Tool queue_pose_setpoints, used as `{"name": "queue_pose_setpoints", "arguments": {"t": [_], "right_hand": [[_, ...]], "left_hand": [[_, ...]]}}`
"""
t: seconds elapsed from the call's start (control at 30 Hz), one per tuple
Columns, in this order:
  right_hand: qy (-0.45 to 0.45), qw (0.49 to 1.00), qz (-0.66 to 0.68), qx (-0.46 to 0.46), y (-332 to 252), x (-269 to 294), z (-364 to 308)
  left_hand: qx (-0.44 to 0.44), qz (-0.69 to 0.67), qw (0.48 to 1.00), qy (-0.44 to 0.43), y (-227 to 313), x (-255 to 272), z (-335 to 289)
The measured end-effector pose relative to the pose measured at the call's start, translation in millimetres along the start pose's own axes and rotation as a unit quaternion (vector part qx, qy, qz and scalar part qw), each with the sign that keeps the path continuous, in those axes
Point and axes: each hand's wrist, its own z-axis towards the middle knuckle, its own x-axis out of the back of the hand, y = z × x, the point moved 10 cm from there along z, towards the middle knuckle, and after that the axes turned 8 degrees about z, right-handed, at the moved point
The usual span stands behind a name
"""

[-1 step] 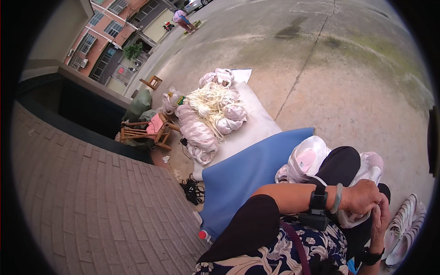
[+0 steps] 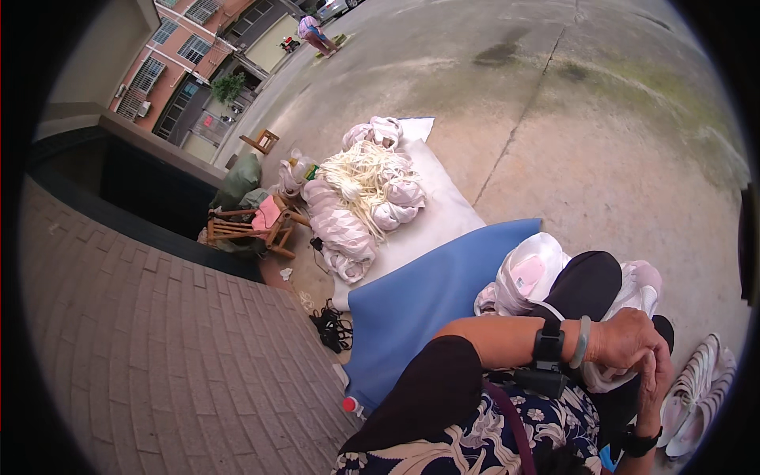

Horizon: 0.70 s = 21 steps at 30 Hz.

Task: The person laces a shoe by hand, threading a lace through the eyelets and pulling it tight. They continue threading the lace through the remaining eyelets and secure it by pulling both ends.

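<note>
My left hand [image 2: 631, 336] is bent at the wrist, its fingers curled down over the front of my lap. Against it rests my right hand [image 2: 654, 370], with its fingers bent up to meet the left ones. What they pinch between them is hidden or too small to tell. Just below and beside the hands hangs a white, pinkish piece [image 2: 608, 378] that looks like fabric. Across my knees lie more white pieces with pink lining [image 2: 529, 267], perhaps shoe uppers. To the right stands a stack of white striped, shoe-shaped pieces [image 2: 697, 396].
A blue mat [image 2: 427, 305] and a white sheet [image 2: 443, 190] spread ahead-left. On the sheet lie tied white-pink bundles [image 2: 340, 229] and a heap of cream strips [image 2: 360, 178]. Nearby are a wooden chair [image 2: 261, 226], black cord [image 2: 331, 326], a red-capped bottle [image 2: 353, 406] and a brick wall [image 2: 158, 340].
</note>
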Motion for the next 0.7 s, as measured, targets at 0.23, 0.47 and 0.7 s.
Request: {"name": "queue_pose_setpoints", "arguments": {"t": [0.23, 0.47, 0.7], "right_hand": [[0.090, 0.985, -0.136, 0.063, -20, 29, -14], [0.173, 0.974, -0.135, 0.058, 1, 68, -30], [0.190, 0.935, -0.298, -0.036, 21, 80, -13]], "left_hand": [[0.065, 0.017, 0.993, -0.096, -46, -2, -27], [0.140, 0.004, 0.979, -0.150, -61, -9, -34], [0.098, 0.025, 0.987, -0.123, -51, -16, -26]]}}
